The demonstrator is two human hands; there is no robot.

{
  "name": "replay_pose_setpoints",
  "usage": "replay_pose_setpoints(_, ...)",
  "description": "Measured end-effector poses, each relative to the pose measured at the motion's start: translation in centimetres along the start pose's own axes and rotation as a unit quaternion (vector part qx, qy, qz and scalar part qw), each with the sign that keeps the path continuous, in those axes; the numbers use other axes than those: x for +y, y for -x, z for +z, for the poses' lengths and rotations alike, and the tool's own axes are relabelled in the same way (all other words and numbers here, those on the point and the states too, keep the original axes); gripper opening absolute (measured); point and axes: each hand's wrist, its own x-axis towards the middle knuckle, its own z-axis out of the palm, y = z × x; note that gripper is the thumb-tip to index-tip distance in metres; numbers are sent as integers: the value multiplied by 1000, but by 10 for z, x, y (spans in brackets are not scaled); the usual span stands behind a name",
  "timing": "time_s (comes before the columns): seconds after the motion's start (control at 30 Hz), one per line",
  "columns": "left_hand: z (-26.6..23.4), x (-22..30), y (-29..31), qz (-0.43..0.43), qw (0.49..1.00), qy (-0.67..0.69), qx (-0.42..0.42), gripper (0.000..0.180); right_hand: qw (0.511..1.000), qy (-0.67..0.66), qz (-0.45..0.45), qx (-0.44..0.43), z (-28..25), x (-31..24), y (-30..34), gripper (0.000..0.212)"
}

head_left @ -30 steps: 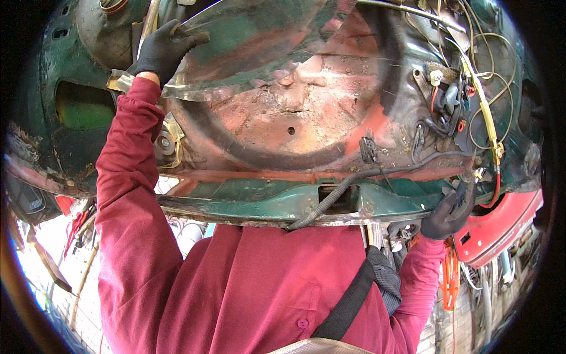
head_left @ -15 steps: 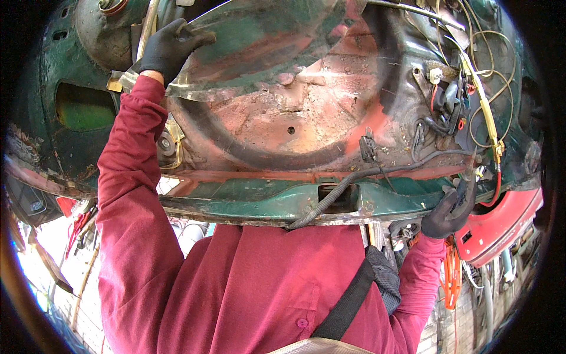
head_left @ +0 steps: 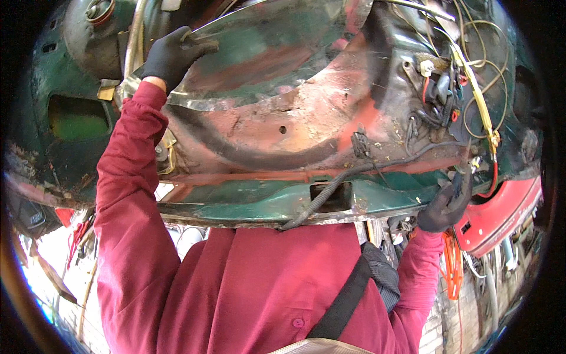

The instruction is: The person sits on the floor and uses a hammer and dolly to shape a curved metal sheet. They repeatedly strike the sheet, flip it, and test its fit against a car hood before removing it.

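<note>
A curved, shiny sheet metal panel [head_left: 253, 65] with reflected green and red patches lies over the far part of a round spare-wheel well [head_left: 306, 127]. My left hand [head_left: 174, 58], in a black glove, is closed on the panel's left edge, with the thumb over its top. At the right end of the green rear sill [head_left: 259, 197], my gloved right hand [head_left: 445, 206] is curled round something dark. A thin pointed tip rises from that hand, but its kind is unclear.
A corrugated cable sleeve [head_left: 330, 192] crosses the sill. Loose wires and connectors [head_left: 436, 97] and a yellow-sheathed cable [head_left: 476, 88] lie at right. Below them are a red body panel [head_left: 501, 215] and an orange cord [head_left: 453, 268]. An opening [head_left: 79, 117] is at left.
The metal panel's near edge has come slightly toward me, with my left hand still on it. My right hand stays at the sill's right end. The whole view has shifted slightly.
</note>
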Motion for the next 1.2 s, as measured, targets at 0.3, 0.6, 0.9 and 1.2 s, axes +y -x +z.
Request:
replay_pose_setpoints(0.3, 57, 14, 23, -21, 995, 50, -81, 55, 996, -74, 52, 15, 3, 1, 4, 48)
replay_pose_setpoints(0.6, 119, 19, 34, -36, 989, 61, -127, 63, 999, -36, 30, 8, 2, -3, 0, 47)
replay_pose_setpoints(0.9, 136, 20, 37, -35, 984, 67, -164, 67, 998, -51, 18, 17, 3, -2, 1, 48)
replay_pose_setpoints(1.2, 188, 12, 41, -26, 983, 47, -177, 57, 998, -53, 24, 10, 3, -2, 0, 49)
